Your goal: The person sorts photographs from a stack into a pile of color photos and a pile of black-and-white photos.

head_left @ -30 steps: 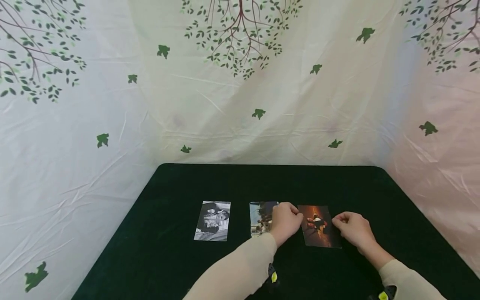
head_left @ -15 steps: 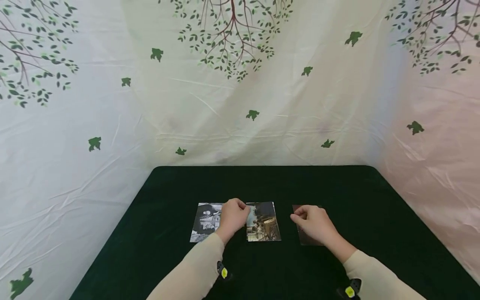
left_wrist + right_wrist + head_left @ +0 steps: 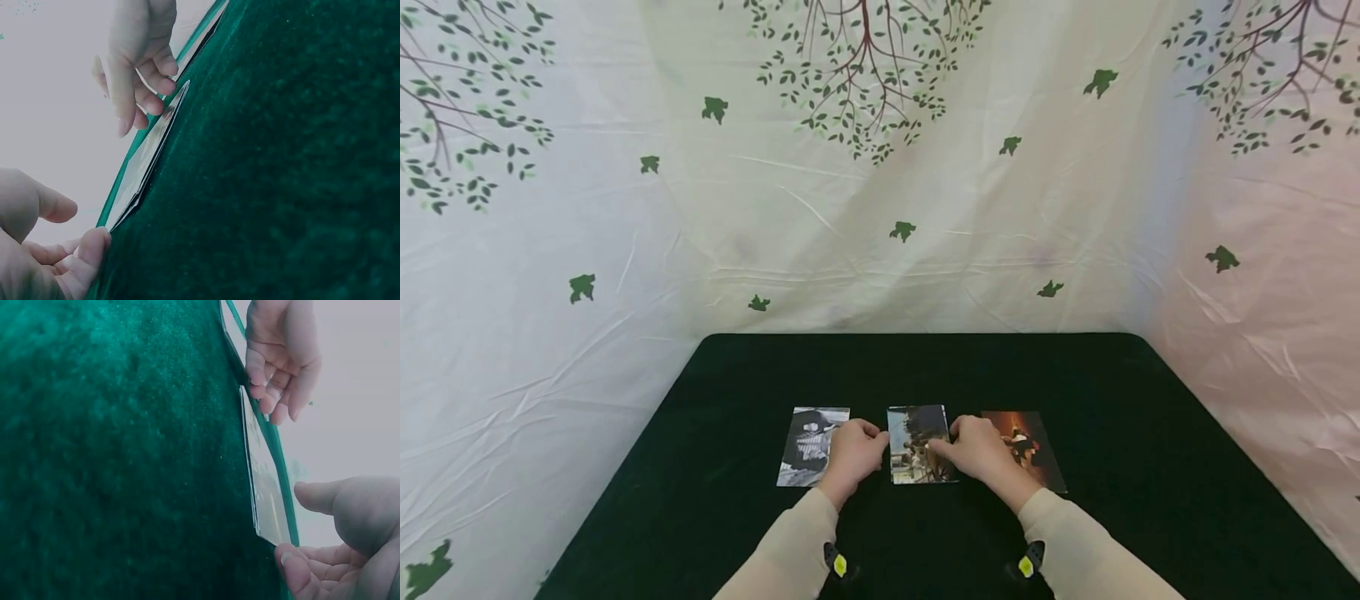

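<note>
Three photo cards lie in a row on the dark green table. My left hand [image 3: 853, 454] touches the left edge of the middle photo card [image 3: 913, 437], a colour scene, and covers part of the black-and-white photo card [image 3: 805, 450]. At the other edge of the middle card is my right hand [image 3: 983, 450], its thumb over the picture. Behind that hand the orange-brown photo card [image 3: 1043, 454] is partly hidden. Both wrist views show fingertips [image 3: 94, 244] along the card's edge and thumbs held apart from it. The middle card [image 3: 265, 481] looks layered there, like more than one card.
Dark green velvety cloth [image 3: 880, 367] covers the table, whose far corners are rounded. Pale hanging fabric [image 3: 820, 217] with printed leaves and branches surrounds it at the back and both sides.
Both hands have moved left from the orange-brown card to the middle card. The right hand passed over the orange-brown card, which now lies by itself. The head view has shifted slightly.
</note>
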Demonstrator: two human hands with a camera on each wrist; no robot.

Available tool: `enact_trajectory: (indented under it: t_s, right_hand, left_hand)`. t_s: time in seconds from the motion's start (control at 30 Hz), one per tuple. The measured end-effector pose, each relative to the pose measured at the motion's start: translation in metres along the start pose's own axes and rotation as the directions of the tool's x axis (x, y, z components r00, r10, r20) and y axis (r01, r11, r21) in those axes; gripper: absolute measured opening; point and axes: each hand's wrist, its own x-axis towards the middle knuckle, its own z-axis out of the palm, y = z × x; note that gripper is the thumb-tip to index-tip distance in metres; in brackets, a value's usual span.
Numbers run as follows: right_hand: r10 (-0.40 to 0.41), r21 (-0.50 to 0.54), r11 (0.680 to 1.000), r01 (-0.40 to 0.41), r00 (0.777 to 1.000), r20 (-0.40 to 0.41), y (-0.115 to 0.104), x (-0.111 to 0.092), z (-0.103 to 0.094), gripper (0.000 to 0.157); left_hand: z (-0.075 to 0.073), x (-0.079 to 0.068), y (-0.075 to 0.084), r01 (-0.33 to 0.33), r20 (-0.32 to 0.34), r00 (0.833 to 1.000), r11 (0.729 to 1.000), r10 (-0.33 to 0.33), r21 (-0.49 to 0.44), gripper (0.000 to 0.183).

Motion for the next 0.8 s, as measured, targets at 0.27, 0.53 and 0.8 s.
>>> enact_trajectory:
  t_s: [0.27,0.53,0.8]
  right_hand:
    - [0.019,-0.009,1.000,-0.020,1.000,-0.014,-0.001,0.006,0.007,0.038]
    - [0.029,-0.018,0.999,-0.030,0.999,-0.023,-0.004,0.005,0.011,0.037]
    - [0.060,-0.030,0.998,-0.060,0.998,-0.018,-0.002,0.009,0.012,0.039]
  left_hand:
    - [0.001,0.001,0.003,-0.011,0.021,1.000,1.000,0.011,0.003,0.027]
    - [0.004,-0.001,-0.001,-0.049,0.004,0.999,0.995,0.049,0.083,0.023]
    - [0.009,0.001,-0.002,-0.108,0.016,0.994,0.989,0.107,0.104,0.021]
